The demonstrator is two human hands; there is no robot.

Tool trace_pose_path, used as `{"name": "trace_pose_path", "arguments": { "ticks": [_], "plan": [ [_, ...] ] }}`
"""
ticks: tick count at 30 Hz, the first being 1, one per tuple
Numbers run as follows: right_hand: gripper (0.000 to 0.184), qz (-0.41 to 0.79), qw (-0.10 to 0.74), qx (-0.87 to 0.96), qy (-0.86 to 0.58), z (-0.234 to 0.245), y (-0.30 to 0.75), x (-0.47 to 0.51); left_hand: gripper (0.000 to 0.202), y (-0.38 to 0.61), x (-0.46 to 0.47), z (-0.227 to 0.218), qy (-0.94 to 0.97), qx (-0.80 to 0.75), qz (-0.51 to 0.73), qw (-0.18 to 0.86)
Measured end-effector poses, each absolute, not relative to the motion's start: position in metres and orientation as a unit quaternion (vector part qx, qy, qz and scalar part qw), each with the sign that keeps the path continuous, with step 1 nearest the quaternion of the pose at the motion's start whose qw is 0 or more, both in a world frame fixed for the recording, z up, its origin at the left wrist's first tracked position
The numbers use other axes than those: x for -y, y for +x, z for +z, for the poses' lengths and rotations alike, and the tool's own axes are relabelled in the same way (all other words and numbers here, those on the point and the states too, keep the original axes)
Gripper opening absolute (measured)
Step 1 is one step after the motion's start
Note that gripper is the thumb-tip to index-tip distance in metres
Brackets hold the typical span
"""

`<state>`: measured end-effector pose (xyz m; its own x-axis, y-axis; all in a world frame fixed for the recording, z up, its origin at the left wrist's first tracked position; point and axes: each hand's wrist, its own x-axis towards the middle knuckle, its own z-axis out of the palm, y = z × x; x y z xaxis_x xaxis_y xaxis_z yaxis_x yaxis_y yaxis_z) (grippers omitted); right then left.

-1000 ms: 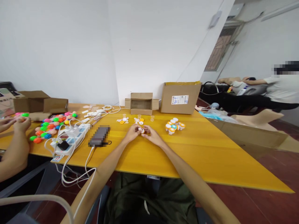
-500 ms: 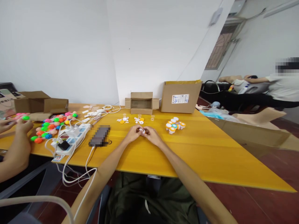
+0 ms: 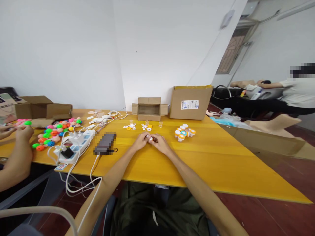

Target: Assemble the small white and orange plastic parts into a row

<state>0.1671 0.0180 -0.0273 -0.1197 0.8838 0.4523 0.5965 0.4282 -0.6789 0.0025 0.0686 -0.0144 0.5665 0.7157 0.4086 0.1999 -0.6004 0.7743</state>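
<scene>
Over my dark trousers, my forearms reach across the yellow table, and my left hand and right hand meet above it. I have the small white-and-orange piece pinched between the fingertips of both hands; my fingers hide much of it. Left of my grip lie a phone and, past it, a white power strip tangled with cables; farther left, another person's hands are beside colourful balls. To my right, well apart from my fingers, sits a cluster of capped clear containers. Just beyond my hands are loose white pieces and a clear cup. Behind them stand a small open box and a larger carton, against the pale wall.
</scene>
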Motion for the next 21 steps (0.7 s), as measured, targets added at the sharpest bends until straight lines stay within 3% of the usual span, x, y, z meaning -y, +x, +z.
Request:
{"name": "trace_pose_path", "arguments": {
  "ticks": [21],
  "plan": [
    [0.011,0.172,0.389,0.733,-0.531,-0.0211,0.1633,-0.0146,0.012,-0.0004,-0.0751,-0.0199,0.819,-0.269,0.353,0.364]
  ]
}}
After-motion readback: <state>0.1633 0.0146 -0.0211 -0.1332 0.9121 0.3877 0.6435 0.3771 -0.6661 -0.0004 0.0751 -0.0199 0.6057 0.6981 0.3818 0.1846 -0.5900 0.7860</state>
